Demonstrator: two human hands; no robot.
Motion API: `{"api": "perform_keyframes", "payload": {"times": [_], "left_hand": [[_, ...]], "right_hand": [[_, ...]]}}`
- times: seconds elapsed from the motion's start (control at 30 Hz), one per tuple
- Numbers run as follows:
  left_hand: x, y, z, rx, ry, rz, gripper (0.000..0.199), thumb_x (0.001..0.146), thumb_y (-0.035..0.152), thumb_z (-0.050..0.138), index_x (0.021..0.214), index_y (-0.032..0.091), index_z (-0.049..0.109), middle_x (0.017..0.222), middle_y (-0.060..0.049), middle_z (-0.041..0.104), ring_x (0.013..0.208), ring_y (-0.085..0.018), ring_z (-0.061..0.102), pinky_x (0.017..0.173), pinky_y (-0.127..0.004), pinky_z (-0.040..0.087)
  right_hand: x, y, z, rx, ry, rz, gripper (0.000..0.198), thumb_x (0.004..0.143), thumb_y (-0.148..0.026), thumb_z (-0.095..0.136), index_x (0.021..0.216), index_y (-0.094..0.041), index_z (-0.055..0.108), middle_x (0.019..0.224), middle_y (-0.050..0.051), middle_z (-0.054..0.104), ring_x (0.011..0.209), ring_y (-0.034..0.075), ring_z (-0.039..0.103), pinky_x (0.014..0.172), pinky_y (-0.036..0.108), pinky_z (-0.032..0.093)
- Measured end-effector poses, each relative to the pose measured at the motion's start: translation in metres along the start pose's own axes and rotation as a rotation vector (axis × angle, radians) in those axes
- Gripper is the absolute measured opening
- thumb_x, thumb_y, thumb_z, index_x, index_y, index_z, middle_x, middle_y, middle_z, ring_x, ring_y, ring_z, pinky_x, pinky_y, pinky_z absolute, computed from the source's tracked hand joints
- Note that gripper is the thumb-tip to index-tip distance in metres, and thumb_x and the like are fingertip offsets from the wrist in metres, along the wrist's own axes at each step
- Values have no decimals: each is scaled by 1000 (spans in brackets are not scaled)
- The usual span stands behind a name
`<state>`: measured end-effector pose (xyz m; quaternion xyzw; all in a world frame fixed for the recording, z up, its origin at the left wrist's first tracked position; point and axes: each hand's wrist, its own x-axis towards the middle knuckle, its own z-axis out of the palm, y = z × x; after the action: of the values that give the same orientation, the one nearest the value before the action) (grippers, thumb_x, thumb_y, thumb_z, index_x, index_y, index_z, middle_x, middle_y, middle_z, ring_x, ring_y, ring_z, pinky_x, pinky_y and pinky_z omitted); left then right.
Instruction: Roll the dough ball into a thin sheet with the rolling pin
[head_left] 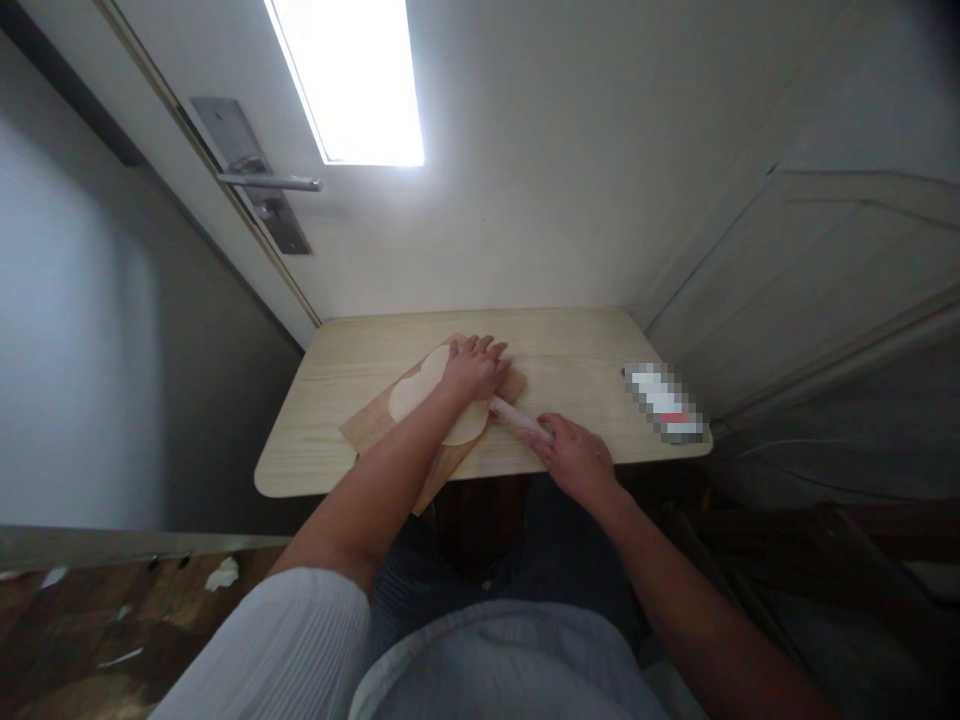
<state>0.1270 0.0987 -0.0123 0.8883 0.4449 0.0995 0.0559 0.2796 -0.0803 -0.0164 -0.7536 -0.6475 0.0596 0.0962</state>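
Observation:
My left hand lies with its fingers spread on a pale, rounded flat cutout, partly covering it. Under the cutout are thin brown wood-like sheets; one corner sticks out past the table's front edge. My right hand is closed around a pale, stick-like piece. Its far end meets the cutout's right edge beside my left hand, and I cannot make out its exact kind.
The small light-wood table stands against a white door with a metal handle. A phone-like object, blurred out, lies at the table's right end. Scraps, including a crumpled white piece, are on the floor at left.

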Motion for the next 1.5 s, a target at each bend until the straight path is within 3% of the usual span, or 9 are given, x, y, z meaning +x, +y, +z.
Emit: {"api": "perform_keyframes", "payload": {"times": [0.13, 0.23, 0.43, 0.53, 0.73, 1.1, 1.23, 1.37, 1.5], "left_hand": [[-8, -1, -4, 4, 14, 22, 52, 104, 48, 27, 149, 31, 45, 160, -6, 40, 148, -31, 33, 118, -64, 21], [-31, -7, -9, 16, 21, 20, 52, 104, 50, 24, 150, 33, 43, 162, -4, 37, 150, -29, 30, 120, -62, 18], [-92, -24, -16, 61, 30, 5, 55, 105, 46, 19, 155, 30, 36, 164, -2, 35, 153, -26, 24, 123, -54, 16], [-102, -26, -16, 55, 17, -21, 57, 105, 45, 18, 157, 27, 32, 165, -3, 34, 153, -26, 23, 124, -53, 17], [-65, -15, -12, 8, 17, -33, 56, 105, 46, 20, 156, 27, 35, 164, -4, 35, 152, -27, 25, 123, -58, 17], [-2, 3, -1, 12, -13, 58, 55, 104, 51, 25, 153, 31, 41, 161, -6, 40, 147, -32, 33, 118, -61, 25], [16, 8, 4, 42, -16, 134, 52, 104, 50, 30, 147, 30, 50, 157, -9, 45, 144, -34, 36, 114, -66, 26], [16, 9, 4, 34, -16, 163, 50, 104, 51, 32, 146, 32, 50, 157, -8, 44, 146, -33, 34, 116, -67, 22], [-11, 2, -4, -6, 15, 137, 54, 105, 52, 25, 150, 31, 45, 160, -5, 41, 148, -32, 32, 118, -63, 23]], "right_hand": [[-8, -9, -3, 11, -36, -21, 40, 98, -58, 49, 112, -25, 66, 95, 5, 75, 85, 24, 70, 70, 31, 42], [-18, -19, 0, 54, -12, -72, 34, 99, -51, 50, 114, -24, 65, 101, 6, 75, 88, 23, 69, 73, 32, 44], [-35, -34, 11, 165, 46, -178, 38, 101, -48, 45, 123, -22, 62, 113, 9, 72, 99, 24, 67, 86, 34, 48], [-36, -34, 12, 184, 52, -178, 41, 100, -52, 46, 124, -22, 62, 115, 9, 71, 104, 25, 66, 89, 35, 48], [-25, -22, 9, 113, 54, -112, 46, 100, -56, 45, 124, -22, 62, 117, 11, 71, 105, 25, 65, 89, 36, 46], [-8, 1, 10, -30, 63, -48, 46, 102, -56, 43, 123, -20, 63, 112, 10, 71, 102, 26, 65, 82, 35, 41], [-3, 4, 9, -64, 80, -44, 43, 101, -55, 45, 121, -22, 64, 109, 9, 71, 100, 25, 65, 79, 34, 40], [-7, 0, 10, -41, 75, -59, 39, 101, -50, 48, 121, -21, 64, 107, 9, 72, 98, 25, 65, 80, 35, 41], [-22, -11, 13, 8, 72, -93, 40, 99, -47, 50, 123, -17, 62, 112, 12, 71, 101, 26, 65, 83, 37, 44]]}}
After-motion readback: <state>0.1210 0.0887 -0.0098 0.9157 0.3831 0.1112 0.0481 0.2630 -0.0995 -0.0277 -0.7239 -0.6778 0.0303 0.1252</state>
